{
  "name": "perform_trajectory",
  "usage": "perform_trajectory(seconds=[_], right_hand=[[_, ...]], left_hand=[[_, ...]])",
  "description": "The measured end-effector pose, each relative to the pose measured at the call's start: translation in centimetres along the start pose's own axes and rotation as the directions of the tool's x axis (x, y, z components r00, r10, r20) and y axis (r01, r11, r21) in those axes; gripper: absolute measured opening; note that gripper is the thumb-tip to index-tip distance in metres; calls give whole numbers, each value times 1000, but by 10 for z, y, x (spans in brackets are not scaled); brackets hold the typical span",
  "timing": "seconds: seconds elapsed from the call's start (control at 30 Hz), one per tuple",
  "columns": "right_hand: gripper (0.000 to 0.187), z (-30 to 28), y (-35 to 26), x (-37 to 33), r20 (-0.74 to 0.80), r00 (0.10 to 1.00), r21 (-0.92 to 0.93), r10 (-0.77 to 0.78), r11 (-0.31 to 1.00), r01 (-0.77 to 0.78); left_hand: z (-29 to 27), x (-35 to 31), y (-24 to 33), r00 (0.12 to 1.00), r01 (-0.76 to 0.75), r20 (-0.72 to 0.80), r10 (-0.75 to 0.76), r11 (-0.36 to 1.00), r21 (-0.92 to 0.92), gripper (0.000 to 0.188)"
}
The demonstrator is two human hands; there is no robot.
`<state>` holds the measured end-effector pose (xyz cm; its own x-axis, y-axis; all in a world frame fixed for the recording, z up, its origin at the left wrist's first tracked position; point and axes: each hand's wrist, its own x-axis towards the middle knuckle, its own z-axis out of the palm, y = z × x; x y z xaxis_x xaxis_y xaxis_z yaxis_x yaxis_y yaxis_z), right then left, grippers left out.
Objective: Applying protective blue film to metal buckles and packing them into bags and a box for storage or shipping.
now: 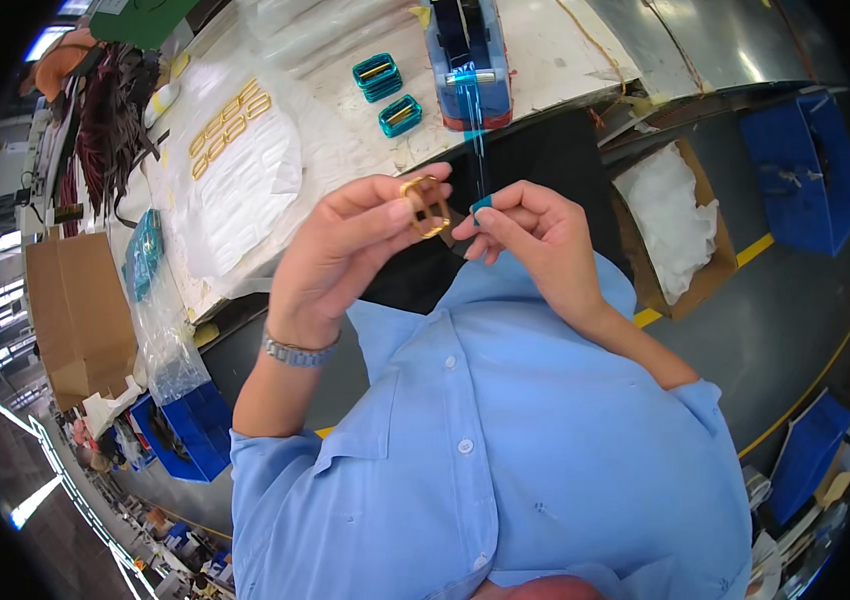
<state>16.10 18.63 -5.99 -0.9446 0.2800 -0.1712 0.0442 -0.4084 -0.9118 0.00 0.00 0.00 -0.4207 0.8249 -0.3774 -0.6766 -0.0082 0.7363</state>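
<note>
My left hand (340, 240) pinches a gold metal buckle (432, 226) between thumb and fingers, held up in front of my chest. Close beside it, my right hand (550, 240) grips the loose end of a strip of blue tape (477, 150). That strip runs from a tape dispenser (493, 105) at the table's front edge down to my fingers. Left of the dispenser lie two gold pieces wrapped in teal tape, one farther back (377, 76) and one nearer (400, 116). Several bare gold buckles (230, 130) sit in rows on a white sheet (270, 165) farther left.
At right stands a cardboard box (715, 270) with white wrapping in it, and beyond it a blue bin (795, 215). A cardboard sheet (80, 310), a clear plastic bag (167, 340) and a blue crate (210, 425) are at left. Dark strips (110, 130) hang at the far left.
</note>
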Motion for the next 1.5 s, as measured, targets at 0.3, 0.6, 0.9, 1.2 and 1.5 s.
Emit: perform_trajectory(seconds=[0.3,0.6,0.9,1.2,1.5], right_hand=[[7,-2,-1,-4,-25,998,16,-58,998,58],[12,-4,-2,-6,-13,999,-9,-44,999,44],[12,-4,-2,-6,-19,999,-20,-29,999,29],[14,-3,-8,-9,-38,999,-71,-10,997,7],[25,-4,-6,-4,-57,998,-43,-32,999,30]], left_hand=[[13,24,-24,997,42,-64,-38,998,53,17],[20,32,-27,990,77,-128,-64,992,102,18],[17,32,-27,991,53,-128,-34,988,148,23],[24,35,-23,987,91,-148,-60,973,213,26],[26,43,-25,984,109,-162,-68,959,262,27]])
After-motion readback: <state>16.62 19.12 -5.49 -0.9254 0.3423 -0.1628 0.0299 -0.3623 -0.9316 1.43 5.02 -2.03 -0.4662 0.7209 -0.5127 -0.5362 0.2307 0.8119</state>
